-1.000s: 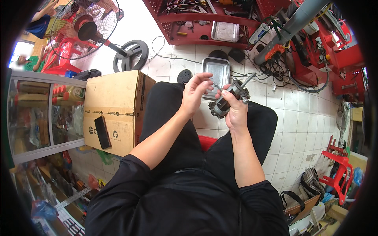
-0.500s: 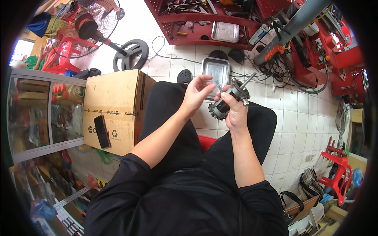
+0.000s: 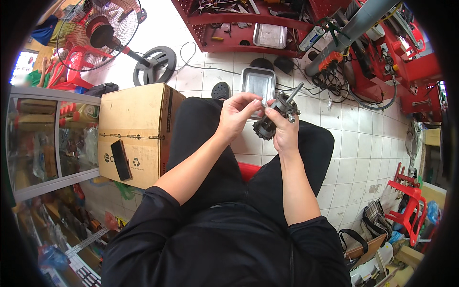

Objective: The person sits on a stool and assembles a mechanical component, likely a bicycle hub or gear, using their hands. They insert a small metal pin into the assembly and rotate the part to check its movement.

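Right hand [image 3: 286,130] grasps metal assembly [image 3: 286,104], left hand [image 3: 235,116] close by

The dark assembly is tilted near the right knee [image 3: 313,134], rod pointing away, toothed end toward the lower left. Left thumb and fingertips pinch together just beside it; whether they grip something small, I cannot tell. Beyond lies a metal tray [image 3: 258,80]; leftward, a phone [image 3: 120,160] rests on a cardboard box [image 3: 131,115].

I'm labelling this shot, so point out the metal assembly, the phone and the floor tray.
Metal assembly [image 3: 286,104], head view: its upper section.
Phone [image 3: 121,160], head view: middle of dark face.
Floor tray [image 3: 258,83], head view: bare inside bottom.
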Demonstrator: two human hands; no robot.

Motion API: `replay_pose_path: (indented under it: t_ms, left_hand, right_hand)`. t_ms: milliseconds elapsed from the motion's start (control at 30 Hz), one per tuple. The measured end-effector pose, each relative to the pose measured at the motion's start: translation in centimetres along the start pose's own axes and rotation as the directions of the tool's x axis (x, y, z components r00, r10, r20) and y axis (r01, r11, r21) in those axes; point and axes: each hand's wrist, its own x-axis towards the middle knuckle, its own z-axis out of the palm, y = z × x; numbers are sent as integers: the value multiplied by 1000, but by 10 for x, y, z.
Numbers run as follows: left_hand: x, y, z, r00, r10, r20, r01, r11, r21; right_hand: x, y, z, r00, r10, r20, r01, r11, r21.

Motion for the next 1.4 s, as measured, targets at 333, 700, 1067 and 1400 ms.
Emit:
replay_pose_path:
  t_ms: [333, 700, 1067, 1400]
  left_hand:
    - [6, -5, -4, 986, 22, -167, -31, 998, -49]
    - [4, -4, -5, 978, -121, -171, 118, 993, -27]
    - [2, -8, -3, 986, -110, -127, 86, 981, -174]
    - [5, -1, -7, 974, 80, -213, -82, 997, -1]
  right_hand:
    - [2, -9, 8, 988, -8, 153, 41, 975, -217]
    - [3, -9, 9, 967, 153, 203, -138, 987, -83]
    - [5, -4, 12, 996, 26, 80, -17, 994, -110]
    - [8, 2, -1, 984, 140, -108, -142, 990, -11]
